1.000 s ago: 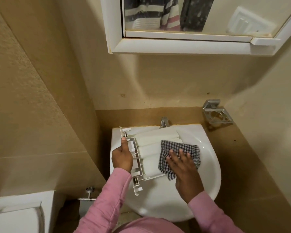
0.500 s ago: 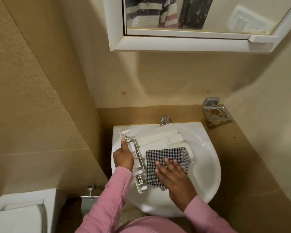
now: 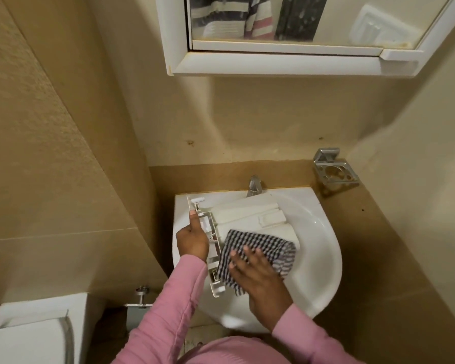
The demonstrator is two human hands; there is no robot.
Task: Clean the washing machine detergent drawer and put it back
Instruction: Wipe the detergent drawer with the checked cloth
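The white plastic detergent drawer (image 3: pixel 247 214) lies across the white sink (image 3: pixel 323 248), its front panel toward the left rim. My left hand (image 3: pixel 193 239) grips that front panel, thumb up along it. A black-and-white checked cloth (image 3: pixel 260 248) is spread over the drawer's near part. My right hand (image 3: pixel 255 271) presses flat on the cloth with straight, spread fingers. The drawer's near end is hidden under the cloth and hand.
A metal tap (image 3: pixel 254 186) stands at the sink's back edge. A metal holder (image 3: pixel 335 172) is fixed to the wall at right. A mirror cabinet (image 3: pixel 273 61) hangs overhead. A toilet cistern (image 3: pixel 34 329) and a wall valve (image 3: pixel 141 298) sit at lower left.
My right hand has dragged the cloth over the drawer from its right end toward its near-left part. The drawer has tilted slightly, and my left hand keeps its grip.
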